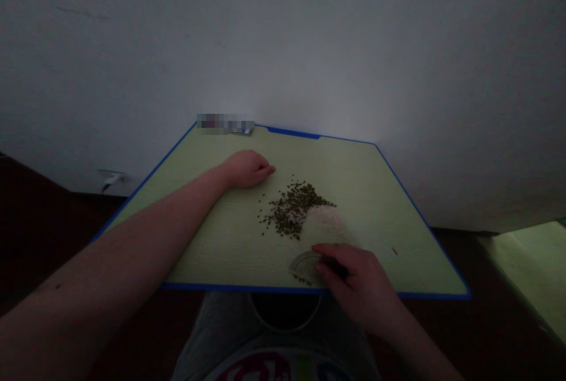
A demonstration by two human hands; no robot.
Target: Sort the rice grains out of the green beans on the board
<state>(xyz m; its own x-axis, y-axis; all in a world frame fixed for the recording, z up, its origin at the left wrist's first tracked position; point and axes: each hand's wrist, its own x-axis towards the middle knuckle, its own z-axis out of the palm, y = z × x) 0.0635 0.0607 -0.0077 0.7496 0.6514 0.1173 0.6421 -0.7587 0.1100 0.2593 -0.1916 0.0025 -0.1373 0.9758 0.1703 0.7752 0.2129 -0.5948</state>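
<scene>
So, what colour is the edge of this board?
The board's edge is blue, best seen in the head view.

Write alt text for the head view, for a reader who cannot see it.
Two bare hands work over a pale green board with a blue edge: the right hand sits at a clear round plastic dish, the left hand rests beside a heap of small dark green seeds, touching a pile of fine white grains.

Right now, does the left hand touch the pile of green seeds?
No, the left hand rests on the green board, apart from the pile of green seeds.
</scene>
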